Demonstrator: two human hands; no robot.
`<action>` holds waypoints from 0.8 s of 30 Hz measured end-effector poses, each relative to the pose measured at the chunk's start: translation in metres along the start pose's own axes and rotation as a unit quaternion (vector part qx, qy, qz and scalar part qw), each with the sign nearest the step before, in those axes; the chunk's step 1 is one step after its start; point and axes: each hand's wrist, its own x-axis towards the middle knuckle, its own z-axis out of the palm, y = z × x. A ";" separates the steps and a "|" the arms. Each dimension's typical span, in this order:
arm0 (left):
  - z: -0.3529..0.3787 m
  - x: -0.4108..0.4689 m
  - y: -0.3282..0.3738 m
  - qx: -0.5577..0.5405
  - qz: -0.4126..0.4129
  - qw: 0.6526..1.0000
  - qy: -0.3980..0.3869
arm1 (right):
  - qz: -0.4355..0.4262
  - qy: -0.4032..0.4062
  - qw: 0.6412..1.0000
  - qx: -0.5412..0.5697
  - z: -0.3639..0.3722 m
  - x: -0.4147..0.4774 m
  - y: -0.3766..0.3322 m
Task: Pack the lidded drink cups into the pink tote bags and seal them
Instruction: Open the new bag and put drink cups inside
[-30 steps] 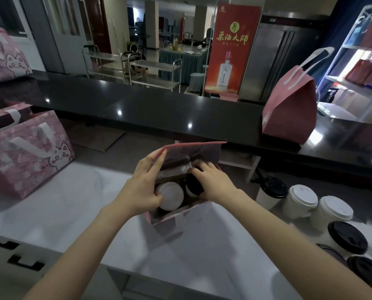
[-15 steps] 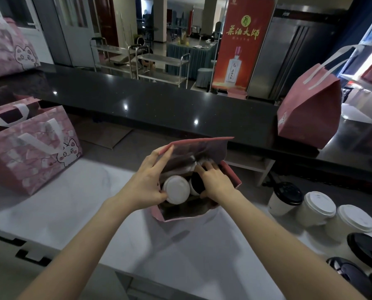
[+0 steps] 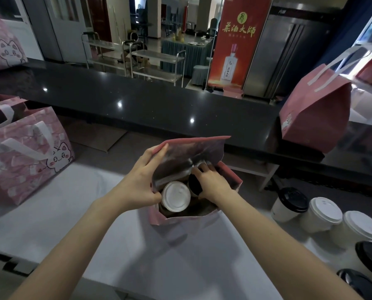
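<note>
The person's left hand (image 3: 137,185) pinches the left wall of an open pink tote bag (image 3: 187,220) with a silvery lining. Its fingers stretch almost straight up the outside of the raised flap, and the thumb is tucked inside the mouth. The right hand (image 3: 214,184) reaches into the bag from the right, fingers (image 3: 201,168) curled over the top of a paper cup with a black lid (image 3: 194,184). That cup stands in the far right of the bag, partly hidden under the palm. Next to it, just beside the left thumb, a paper cup with a white lid (image 3: 176,197) stands upright in the bag.

The bag sits on a white marbled bench (image 3: 83,217). Further right on it is a cluster of loose lidded cups (image 3: 325,213), some white-topped and some black-topped, well apart from both hands. At the left stand pink tote bags printed with a cartoon cat (image 3: 24,161). A plain pink bag (image 3: 315,113) stands on the black bench (image 3: 159,105) behind.
</note>
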 end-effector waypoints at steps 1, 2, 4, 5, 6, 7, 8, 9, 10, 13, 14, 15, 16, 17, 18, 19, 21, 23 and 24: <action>-0.002 0.001 -0.002 -0.012 -0.003 1.000 -0.004 | 0.000 -0.002 1.000 0.002 0.002 0.004 -0.001; -0.004 0.003 -0.005 -0.020 -0.006 1.000 -0.007 | -0.001 -0.004 1.000 0.003 0.003 0.009 -0.001; -0.008 0.006 -0.010 -0.025 -0.012 1.000 -0.014 | -0.001 -0.012 1.000 0.005 0.004 0.021 -0.002; -0.010 0.008 -0.013 -0.028 -0.013 0.999 -0.017 | 0.000 -0.023 1.000 0.006 0.004 0.027 -0.002; -0.012 0.009 -0.016 -0.034 -0.013 0.999 -0.017 | 0.001 -0.039 0.999 0.006 0.005 0.034 -0.001; -0.013 0.011 -0.019 -0.038 -0.012 0.999 -0.014 | 0.004 -0.059 0.998 0.005 0.005 0.041 0.000; -0.014 0.012 -0.021 -0.039 -0.012 0.999 -0.010 | 0.007 -0.079 0.997 0.005 0.006 0.046 0.000; -0.015 0.013 -0.022 -0.037 -0.012 0.999 -0.004 | 0.009 -0.095 0.995 0.006 0.009 0.051 0.001; -0.015 0.014 -0.024 -0.035 -0.014 0.999 0.004 | 0.011 -0.103 0.995 0.006 0.011 0.054 0.002; -0.016 0.016 -0.025 -0.034 -0.011 0.999 0.035 | 0.004 -0.095 0.995 0.007 0.013 0.057 0.005; -0.016 0.016 -0.025 -0.036 -0.006 0.998 0.045 | -0.001 -0.095 0.995 0.008 0.011 0.056 0.005; -0.016 0.016 -0.025 -0.039 -0.004 0.998 0.053 | -0.006 -0.102 0.995 0.008 0.007 0.055 0.005; -0.016 0.016 -0.024 -0.042 -0.005 0.997 0.058 | -0.012 -0.112 0.994 0.011 0.002 0.053 0.004; -0.016 0.016 -0.024 -0.042 -0.007 0.997 0.063 | -0.017 -0.119 0.993 0.017 -0.004 0.051 0.002; -0.015 0.016 -0.024 -0.039 -0.012 0.997 0.068 | -0.023 -0.116 0.993 0.029 -0.012 0.046 -0.001; -0.014 0.015 -0.024 -0.035 -0.019 0.996 0.074 | -0.028 -0.105 0.993 0.043 -0.020 0.040 -0.004; -0.012 0.016 -0.023 -0.027 -0.041 0.995 0.086 | -0.041 -0.065 0.994 0.075 -0.039 0.023 -0.010; -0.009 0.016 -0.021 -0.027 -0.059 0.993 0.097 | -0.058 -0.033 0.991 0.115 -0.058 0.002 -0.013; -0.007 0.017 -0.021 -0.029 -0.064 0.992 0.101 | -0.065 -0.027 0.988 0.136 -0.067 -0.010 -0.014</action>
